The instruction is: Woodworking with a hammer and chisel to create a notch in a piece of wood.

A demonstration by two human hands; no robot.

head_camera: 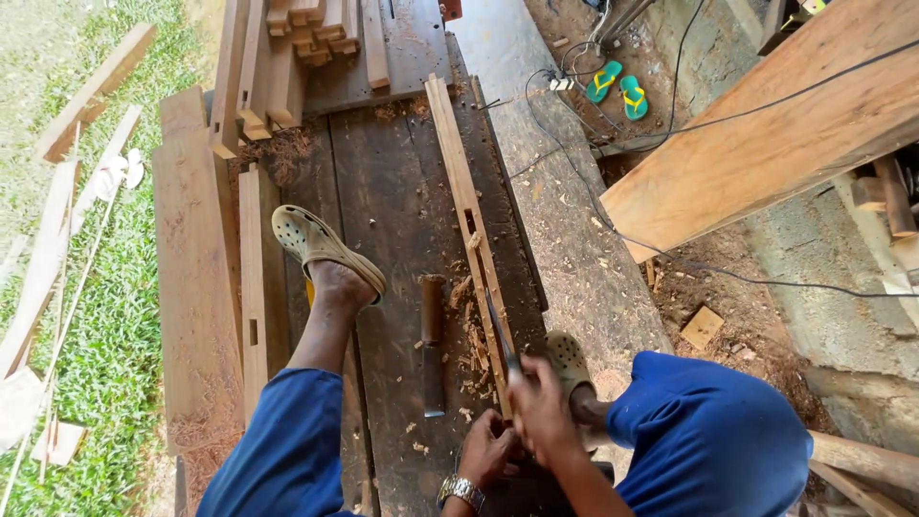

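Both my hands, right [544, 407] above left [490, 447], clamped on a chisel [498, 335]; its blade sits in the slot of a long strip [459, 182] on the dark table [383, 191]. Second chisel [433, 345] lies left, amid chips.

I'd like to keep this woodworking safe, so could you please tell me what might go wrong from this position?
1. Both hands, left hand and right hand, grip the chisel working the long wooden strip; a slip could drive the blade off the wood.
2. The right foot, in an open clog, braces the strip close beside the blade.
3. A second chisel lies loose among shavings near the left foot.
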